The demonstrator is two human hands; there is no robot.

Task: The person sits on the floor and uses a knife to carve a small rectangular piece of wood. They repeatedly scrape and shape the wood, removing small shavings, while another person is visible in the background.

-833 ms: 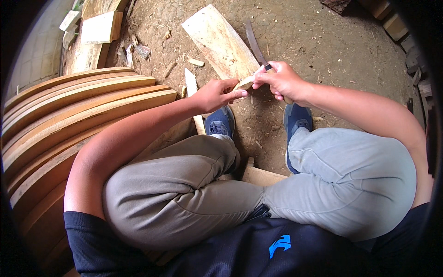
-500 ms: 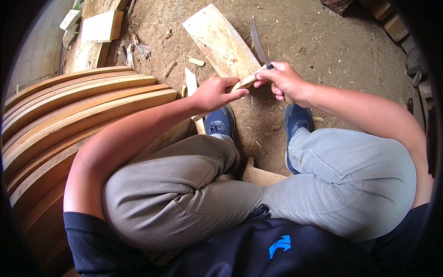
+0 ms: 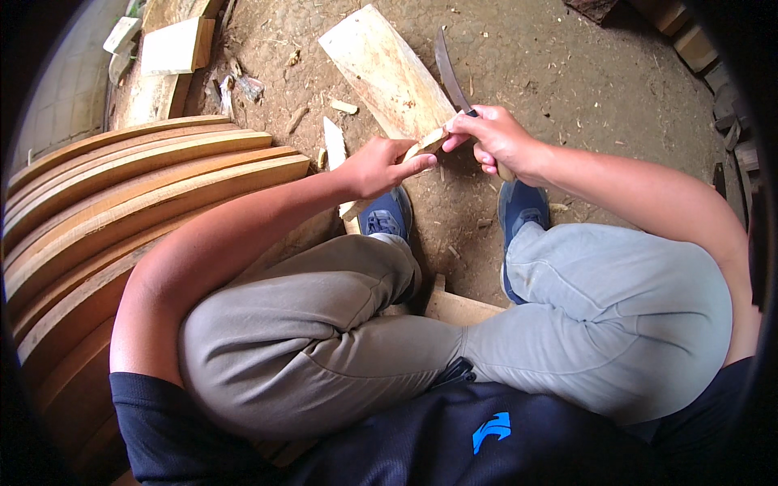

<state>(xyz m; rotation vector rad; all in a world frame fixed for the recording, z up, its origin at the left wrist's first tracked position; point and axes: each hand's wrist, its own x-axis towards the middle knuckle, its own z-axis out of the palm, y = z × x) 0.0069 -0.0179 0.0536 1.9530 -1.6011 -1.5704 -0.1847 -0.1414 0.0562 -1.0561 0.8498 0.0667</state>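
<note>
My left hand [image 3: 378, 167] is closed around a small pale piece of wood [image 3: 429, 143], its thumb lying along the near side. My right hand [image 3: 506, 144] grips a knife with a dark, curved blade [image 3: 448, 69] that points away from me and slightly left. The wooden end of its handle shows below my fingers. The right thumb and fingertips meet the far end of the wood piece. Just beyond both hands, a wide pale board [image 3: 389, 71] lies on the ground, and the wood piece overlaps its near end in view.
Long planks [image 3: 162, 174] are stacked at my left. More cut timber [image 3: 172, 47] lies at the far left, and wood pieces [image 3: 695, 49] line the right edge. Chips and offcuts [image 3: 344, 107] are scattered over the dirt floor [image 3: 535, 73]. My blue shoes [image 3: 385, 212] are below my hands.
The knife blade and my right hand have shifted very slightly to the left and away from me. Both hands keep their holds.
</note>
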